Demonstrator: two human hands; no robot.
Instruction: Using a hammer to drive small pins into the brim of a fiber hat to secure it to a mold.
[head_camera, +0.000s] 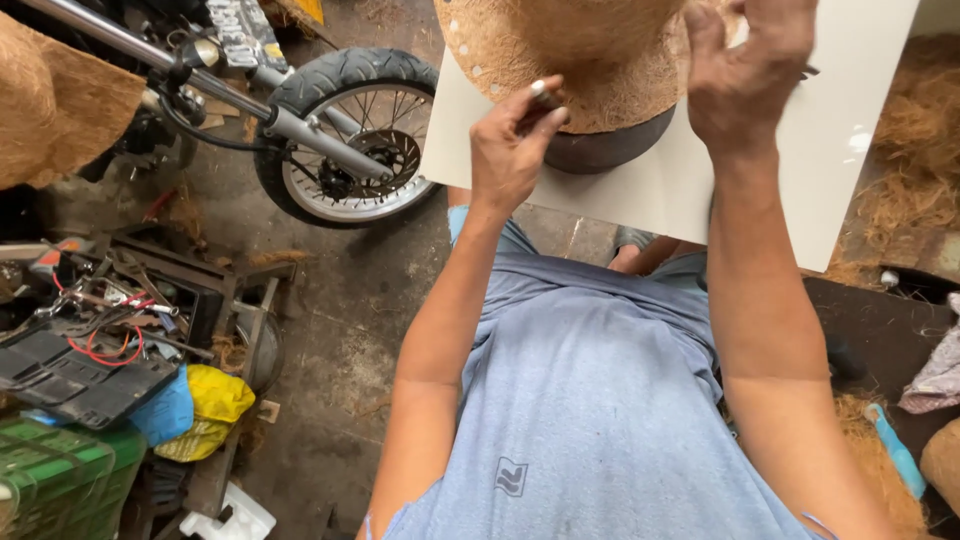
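Note:
A brown coconut-fibre pot (580, 50) sits upside down over a dark round mould (610, 148) on a white board (800, 150) resting across my lap. My left hand (512, 150) is closed around a small tool with a pale tip, pressed against the fibre rim. My right hand (745, 70) lies on the right side of the fibre pot, fingers curled over it. Small holes run along the rim's left edge.
A motorcycle front wheel (350, 135) and fork stand at the upper left. A cluttered tool tray (110, 320) with wires, a yellow bag (215, 400) and a green crate (60, 480) sit at left. Loose fibre (915, 130) lies at right.

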